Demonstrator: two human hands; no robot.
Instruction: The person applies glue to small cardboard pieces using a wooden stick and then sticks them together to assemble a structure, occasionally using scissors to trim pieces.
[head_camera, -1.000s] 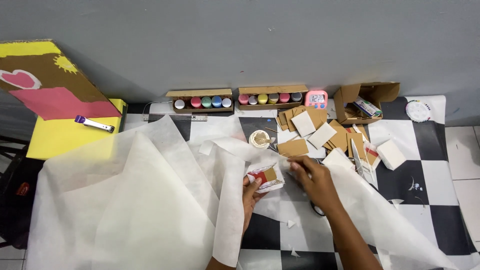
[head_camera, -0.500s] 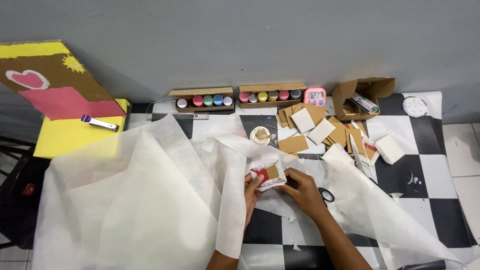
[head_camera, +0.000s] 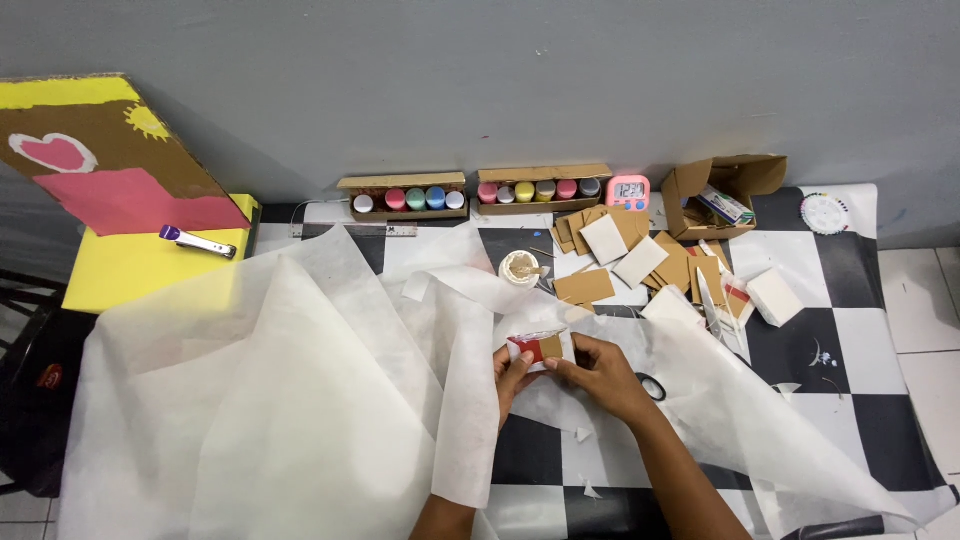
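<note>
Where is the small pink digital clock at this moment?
In the head view, the pink digital clock stands at the back against the grey wall, right of centre, between the right-hand box of paint pots and the open cardboard box.

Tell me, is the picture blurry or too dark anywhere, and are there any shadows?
In the head view, light is even and soft, with no glare; the small card held by the left hand and right hand looks sharp. The painted cardboard panel throws a soft shadow on the grey wall. The far left corner by the dark chair is dim. Straight edges bend slightly near the borders.
</note>
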